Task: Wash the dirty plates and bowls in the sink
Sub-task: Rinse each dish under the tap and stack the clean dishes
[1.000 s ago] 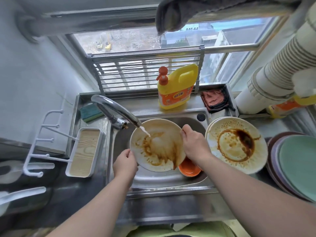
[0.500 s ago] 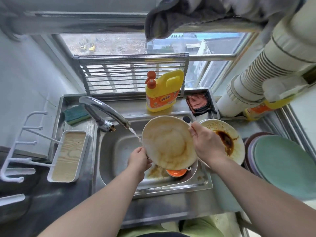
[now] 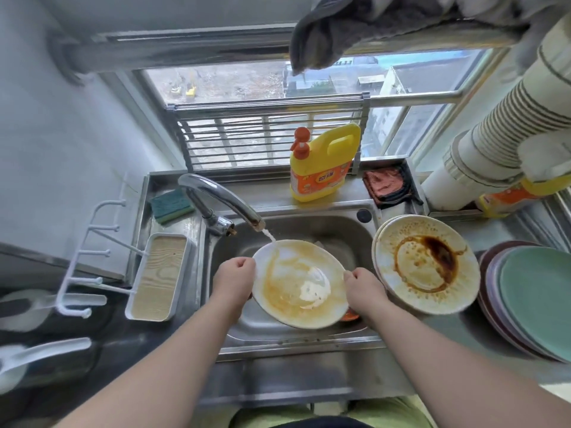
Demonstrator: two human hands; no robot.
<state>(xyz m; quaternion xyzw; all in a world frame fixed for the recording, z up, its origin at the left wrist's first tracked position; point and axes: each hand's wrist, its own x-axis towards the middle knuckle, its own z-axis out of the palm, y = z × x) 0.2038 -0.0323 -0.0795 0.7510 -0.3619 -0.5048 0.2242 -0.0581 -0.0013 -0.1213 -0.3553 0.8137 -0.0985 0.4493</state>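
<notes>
A white plate point(image 3: 296, 282) smeared with brown sauce tilts over the steel sink point(image 3: 312, 339). My left hand point(image 3: 233, 281) grips its left rim and my right hand point(image 3: 364, 287) grips its right rim. Water from the tap point(image 3: 222, 199) lands on the plate's upper left edge and pools near its middle. To the right, a stack of dirty white plates point(image 3: 426, 264) with a dark sauce ring leans on the sink's right edge. An orange bowl point(image 3: 350, 316) shows under the held plate, mostly hidden.
Yellow detergent bottle point(image 3: 323, 163) stands behind the sink. A green sponge point(image 3: 170, 205) lies at the back left, a white tray point(image 3: 157, 278) left of the sink. Stacked green and purple plates point(image 3: 537, 298) sit at right, a red cloth point(image 3: 387, 185) behind them.
The plate was raised and turned toward me half a second ago; now it is lowered back under the water stream, and much of the thick sauce has rinsed off.
</notes>
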